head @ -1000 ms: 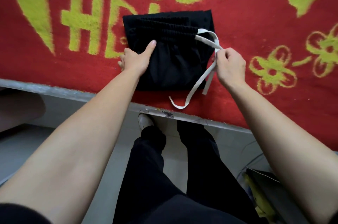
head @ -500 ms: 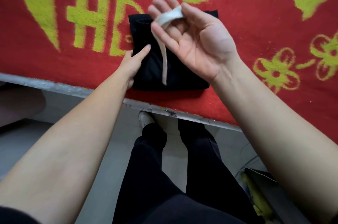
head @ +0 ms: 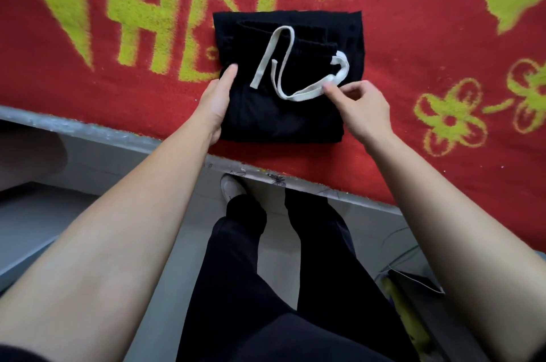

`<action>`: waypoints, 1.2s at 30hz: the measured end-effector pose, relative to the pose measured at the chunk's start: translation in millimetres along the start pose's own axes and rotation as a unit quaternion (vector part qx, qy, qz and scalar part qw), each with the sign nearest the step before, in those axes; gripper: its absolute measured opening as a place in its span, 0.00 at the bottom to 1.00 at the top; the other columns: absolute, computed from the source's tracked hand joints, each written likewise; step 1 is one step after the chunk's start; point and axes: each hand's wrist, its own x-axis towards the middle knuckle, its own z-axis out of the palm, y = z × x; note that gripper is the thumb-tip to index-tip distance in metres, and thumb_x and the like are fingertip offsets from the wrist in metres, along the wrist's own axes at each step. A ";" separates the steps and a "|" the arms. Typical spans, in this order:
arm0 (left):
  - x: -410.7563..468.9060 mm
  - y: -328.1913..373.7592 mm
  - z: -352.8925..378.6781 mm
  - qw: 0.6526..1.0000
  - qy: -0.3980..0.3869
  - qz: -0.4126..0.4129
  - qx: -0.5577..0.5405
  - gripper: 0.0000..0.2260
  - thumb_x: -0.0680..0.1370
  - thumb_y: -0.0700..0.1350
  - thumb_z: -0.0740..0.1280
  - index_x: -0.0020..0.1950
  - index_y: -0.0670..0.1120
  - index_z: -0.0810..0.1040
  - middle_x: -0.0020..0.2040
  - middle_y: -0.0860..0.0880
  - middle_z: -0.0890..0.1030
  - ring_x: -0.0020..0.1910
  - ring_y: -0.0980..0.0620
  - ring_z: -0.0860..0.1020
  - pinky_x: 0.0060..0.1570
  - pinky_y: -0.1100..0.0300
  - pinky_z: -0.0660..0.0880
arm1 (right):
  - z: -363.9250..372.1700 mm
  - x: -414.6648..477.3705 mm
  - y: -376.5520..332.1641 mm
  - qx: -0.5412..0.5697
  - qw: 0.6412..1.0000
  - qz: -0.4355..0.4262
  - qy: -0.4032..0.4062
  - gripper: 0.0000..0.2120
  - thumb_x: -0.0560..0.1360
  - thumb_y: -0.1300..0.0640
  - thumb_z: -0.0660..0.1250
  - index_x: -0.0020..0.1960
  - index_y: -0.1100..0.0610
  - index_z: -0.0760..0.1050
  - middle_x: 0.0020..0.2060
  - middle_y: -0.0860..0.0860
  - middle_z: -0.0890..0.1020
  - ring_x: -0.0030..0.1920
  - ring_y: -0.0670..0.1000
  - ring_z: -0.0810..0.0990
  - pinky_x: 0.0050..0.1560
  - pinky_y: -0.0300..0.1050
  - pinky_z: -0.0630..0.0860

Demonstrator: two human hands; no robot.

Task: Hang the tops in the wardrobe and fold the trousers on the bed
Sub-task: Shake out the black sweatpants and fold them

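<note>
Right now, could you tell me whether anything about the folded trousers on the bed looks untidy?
Only the white drawstring: it loops loosely across the top of the folded black trousers rather than being tucked in. The right hand touches it; the left hand rests on the bundle's left edge.

Both arms bare, reaching forward and converging toward the middle. Left hand point(head: 213, 103) lies flat, palm down, fingers together and extended, thumb tip forward, pressing along the left edge of the black folded trousers point(head: 283, 113). Right hand point(head: 362, 108) loosely curled, knuckles up, index fingertip and thumb touching the white drawstring point(head: 298, 94) on top. Legs in dark trousers below, one light shoe point(head: 231, 187) visible
</note>
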 end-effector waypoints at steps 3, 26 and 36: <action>2.6 0.6 1.2 1.000 -0.001 0.007 0.002 0.34 0.68 0.68 0.71 0.67 0.48 0.76 0.56 0.48 0.84 0.52 0.50 0.84 0.56 0.49 0.80 | -6.6 18.4 6.1 0.062 0.997 0.036 -0.009 0.43 0.61 0.27 0.73 0.67 0.49 0.69 0.61 0.48 0.76 0.61 0.47 0.77 0.66 0.49 0.74; -96.1 52.4 -21.4 0.989 -0.111 0.069 -0.063 0.17 0.78 0.39 0.67 0.68 0.42 0.75 0.59 0.41 0.83 0.55 0.45 0.83 0.49 0.53 0.81 | -52.2 -7.8 -37.0 0.350 0.910 -0.038 -0.219 0.26 0.70 0.70 0.74 0.64 0.56 0.71 0.50 0.56 0.84 0.51 0.56 0.84 0.55 0.52 0.80; -308.1 118.4 -92.4 0.949 -0.081 0.162 -0.257 0.17 0.74 0.55 0.69 0.60 0.49 0.80 0.52 0.47 0.81 0.52 0.47 0.78 0.56 0.52 0.71 | -158.0 -141.5 -195.5 0.308 0.849 -0.100 -0.417 0.22 0.71 0.49 0.59 0.63 0.45 0.77 0.44 0.48 0.77 0.43 0.50 0.75 0.43 0.47 0.71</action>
